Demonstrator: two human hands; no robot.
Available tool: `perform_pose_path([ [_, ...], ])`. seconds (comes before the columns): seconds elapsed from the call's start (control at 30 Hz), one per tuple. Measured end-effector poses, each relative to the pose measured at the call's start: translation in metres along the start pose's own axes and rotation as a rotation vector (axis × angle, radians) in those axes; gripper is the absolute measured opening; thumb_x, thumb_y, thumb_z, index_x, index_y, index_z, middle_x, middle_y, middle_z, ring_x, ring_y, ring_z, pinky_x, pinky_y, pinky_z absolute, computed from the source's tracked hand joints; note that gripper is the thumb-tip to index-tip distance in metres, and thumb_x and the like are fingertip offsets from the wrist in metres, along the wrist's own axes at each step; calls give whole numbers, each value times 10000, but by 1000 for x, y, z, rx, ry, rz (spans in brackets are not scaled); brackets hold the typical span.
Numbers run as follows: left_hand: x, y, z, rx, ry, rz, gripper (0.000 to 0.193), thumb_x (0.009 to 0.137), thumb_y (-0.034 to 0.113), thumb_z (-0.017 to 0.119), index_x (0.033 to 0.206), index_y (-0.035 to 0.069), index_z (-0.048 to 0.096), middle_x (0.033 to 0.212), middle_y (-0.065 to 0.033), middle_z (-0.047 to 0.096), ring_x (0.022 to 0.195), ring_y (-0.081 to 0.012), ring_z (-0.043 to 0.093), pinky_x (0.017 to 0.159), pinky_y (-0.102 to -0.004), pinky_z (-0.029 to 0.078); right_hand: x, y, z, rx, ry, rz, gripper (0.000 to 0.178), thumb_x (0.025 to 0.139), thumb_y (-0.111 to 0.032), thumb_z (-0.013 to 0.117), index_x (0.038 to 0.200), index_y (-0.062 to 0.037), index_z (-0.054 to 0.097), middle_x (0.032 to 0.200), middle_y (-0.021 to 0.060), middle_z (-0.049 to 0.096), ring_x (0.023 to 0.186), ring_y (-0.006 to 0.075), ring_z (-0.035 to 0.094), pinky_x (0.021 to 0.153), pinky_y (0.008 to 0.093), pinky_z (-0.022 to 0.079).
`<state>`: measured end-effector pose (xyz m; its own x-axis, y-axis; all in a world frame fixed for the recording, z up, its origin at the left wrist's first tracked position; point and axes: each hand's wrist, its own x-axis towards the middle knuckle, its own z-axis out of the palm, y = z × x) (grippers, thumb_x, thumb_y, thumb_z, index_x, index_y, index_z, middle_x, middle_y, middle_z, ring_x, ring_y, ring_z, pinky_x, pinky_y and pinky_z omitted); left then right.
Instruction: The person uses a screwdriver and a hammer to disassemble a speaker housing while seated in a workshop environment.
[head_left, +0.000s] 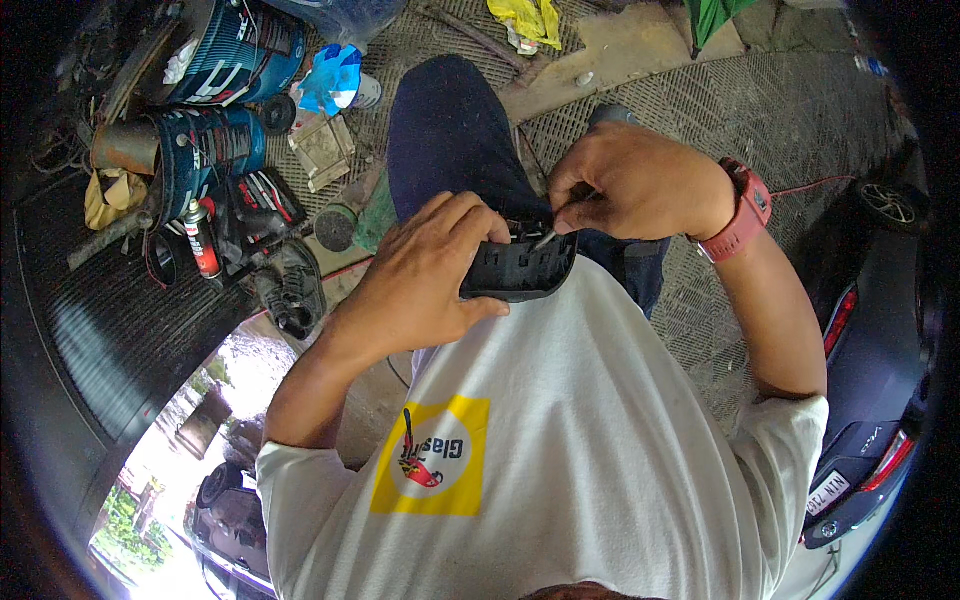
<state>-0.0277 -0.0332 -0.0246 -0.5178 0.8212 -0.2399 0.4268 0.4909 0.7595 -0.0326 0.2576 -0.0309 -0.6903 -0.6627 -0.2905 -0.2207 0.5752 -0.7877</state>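
Note:
My left hand (pixel 415 265) is closed round the left end of a black plastic housing (pixel 520 275), thumb on the near edge and fingers over the far side. The housing lies in front of my shirt, its hollow inside facing up, with ribs and small slots showing. My right hand (pixel 630 185), a red watch on its wrist, pinches a slim tool with a metal tip (pixel 544 240). That tip reaches into the housing's far right part. Fingers cover most of the tool, so its exact kind cannot be made out.
Blue tubs (pixel 210 140) stand at the left beside a red and white spray can (pixel 201 240) and black shoes (pixel 290 290). A blue bag (pixel 330 80) lies past them. Yellow plastic (pixel 528 20) lies on the patterned floor ahead. A dark car (pixel 870 390) stands at the right.

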Motion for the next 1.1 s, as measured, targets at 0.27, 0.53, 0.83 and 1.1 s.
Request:
perform_pose_path([
  [0.27,-3,1,2,-7,5,1,644,699,228,993,1202,56,630,1186,-146,652,1164,-403,630,1014,-494,515,4,-5,-4,52,-102,106,239,879,-276,846,965,-53,825,918,183,781,921,401,754,816,496,582],
  [0.53,-10,0,8,14,-16,-4,644,697,241,995,1196,54,634,1193,-145,648,1169,-400,631,1017,-495,523,11,-8,10,-63,-54,-24,152,917,-201,813,986,-66,823,873,145,794,845,340,778,741,467,586],
  [0.83,5,-11,3,-87,126,-128,653,689,162,1001,1214,41,631,1179,-133,653,1194,-367,646,1034,-449,527,-35,-96,108,-485,364,343,257,939,-118,663,1165,-2,625,979,127,664,708,238,737,560,366,593],
  [1.1,11,-7,0,-79,82,-118,668,693,189,1004,1218,31,622,1188,-145,645,1200,-375,637,1076,-461,491,-44,-80,121,190,537,417,300,949,25,624,1240,19,550,1085,279,673,877,477,715,758,529,596],
])
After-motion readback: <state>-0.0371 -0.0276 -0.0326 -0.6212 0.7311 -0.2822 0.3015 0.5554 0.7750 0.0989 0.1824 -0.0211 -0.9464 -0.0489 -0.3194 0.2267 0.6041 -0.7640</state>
